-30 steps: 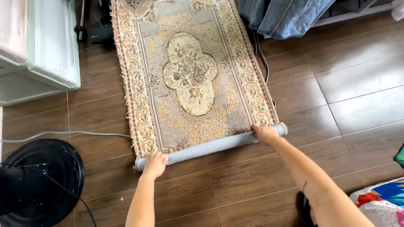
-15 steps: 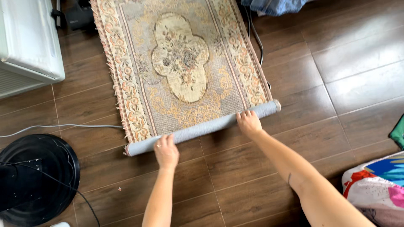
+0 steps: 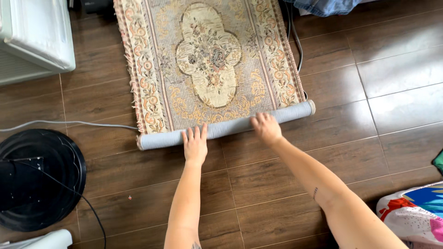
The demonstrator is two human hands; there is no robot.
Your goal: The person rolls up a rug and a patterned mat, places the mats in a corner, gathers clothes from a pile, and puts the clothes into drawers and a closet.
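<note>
**Operator A:** Report hand status.

**Operator B:** Left hand (image 3: 195, 145): open, fingers extended and held close together, palm pressed flat on the rolled end of the rug (image 3: 221, 128). It grips nothing. Right hand (image 3: 266, 128): fingers bent loosely over the top of the same roll, palm down. It presses on the roll without closing around it. The two hands sit near each other at the middle of the roll, left hand slightly lower in the view.

**Operator A:** Location of the rug?

**Operator B:** On the wooden floor (image 3: 360, 124). The near end is wound into a grey tube that runs from lower left to upper right. The unrolled part lies flat beyond it, face up, showing a cream central medallion (image 3: 208, 55) inside a floral border.

**Operator A:** Surroundings?

**Operator B:** A round black fan base (image 3: 39, 180) lies on the floor at the left, with a grey cable (image 3: 69, 123) running past it toward the rug. A white appliance (image 3: 34, 39) stands at upper left. Blue denim fabric (image 3: 323, 6) lies at the top edge. A multicoloured cloth (image 3: 415, 214) occupies the lower right corner.
</note>
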